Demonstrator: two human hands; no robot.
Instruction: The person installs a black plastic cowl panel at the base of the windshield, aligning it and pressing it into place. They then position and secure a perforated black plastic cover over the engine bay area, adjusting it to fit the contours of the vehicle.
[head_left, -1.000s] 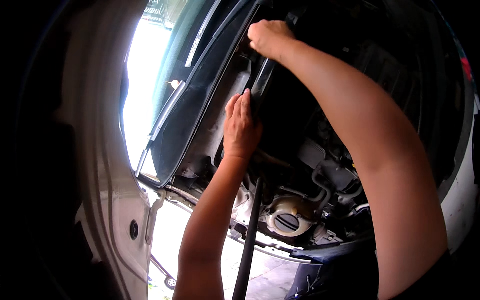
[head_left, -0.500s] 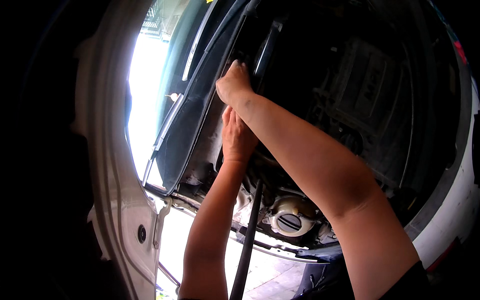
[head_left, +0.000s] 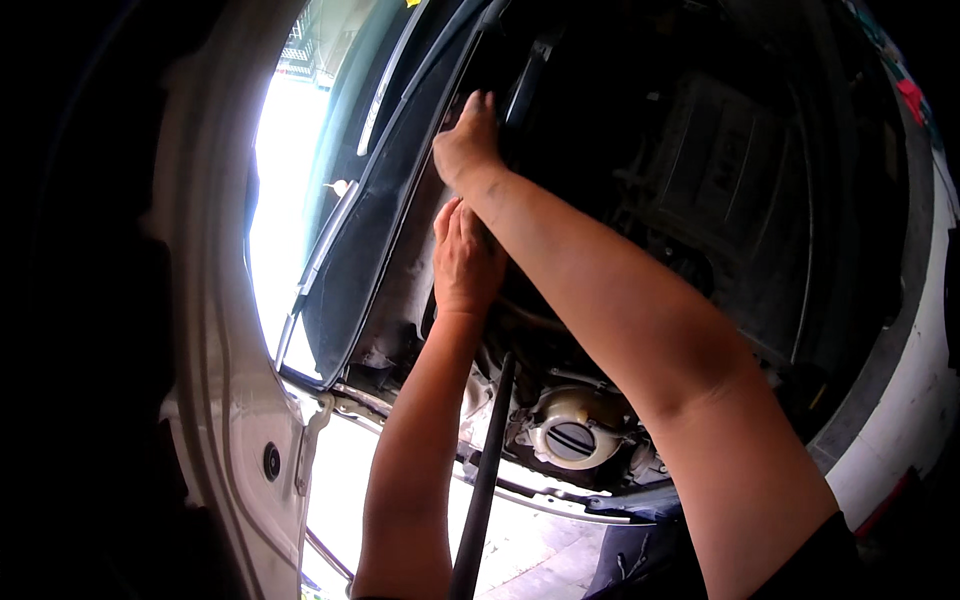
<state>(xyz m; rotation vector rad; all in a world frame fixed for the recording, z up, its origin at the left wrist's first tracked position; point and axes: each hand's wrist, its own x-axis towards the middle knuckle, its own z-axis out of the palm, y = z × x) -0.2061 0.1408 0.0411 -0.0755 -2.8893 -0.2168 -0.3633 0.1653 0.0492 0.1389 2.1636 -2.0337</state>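
Observation:
Both my hands reach into the dark rear part of a car's engine bay, beside the cowl (head_left: 410, 265) below the windshield. My right hand (head_left: 468, 145) is farther in, its fingers curled and closed around something lost in the shadow. Nearer to me, my left hand (head_left: 467, 262) shows its back, fingers bent forward and closed over a dark part I cannot make out. The right forearm crosses over, and its wrist covers some of the left fingertips. Just beyond the right hand lies a dark, shiny bar (head_left: 522, 90).
A black rod (head_left: 485, 480) rises between my forearms. Right of it sits a round metal mount (head_left: 572, 430) with a dark cap. An engine cover (head_left: 720, 160) lies to the right. Along the left are a pale body panel (head_left: 235, 430) and a wiper arm (head_left: 335, 235).
My right hand has shifted slightly farther in, and its fingertips point up more. The left hand has moved a little up and left. The whole view has shifted slightly.

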